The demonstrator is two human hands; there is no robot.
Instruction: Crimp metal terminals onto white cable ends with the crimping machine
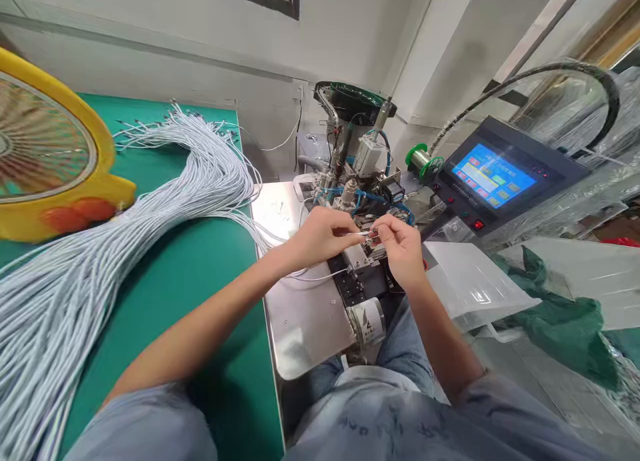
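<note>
My left hand [327, 237] pinches a white cable [325, 276] close to its end, thumb and fingers pressed together. Just to the right, my right hand [400, 244] closes its fingertips at the tip of that cable; the small part between them is too tiny to make out. Both hands are held over the front of a bench machine [357, 194] with metal blocks and blue air tubes. The cable loops from the left hand back over the metal plate [310, 321]. A large bundle of white cables [165, 201] lies on the green table to the left.
A yellow fan [100, 174] stands on the green table [225, 327] at the left. To the right are a control panel with a lit screen [493, 174], a green wire spool [424, 162] and a white plastic bin [475, 277]. A labelled round container [369, 321] sits below the machine.
</note>
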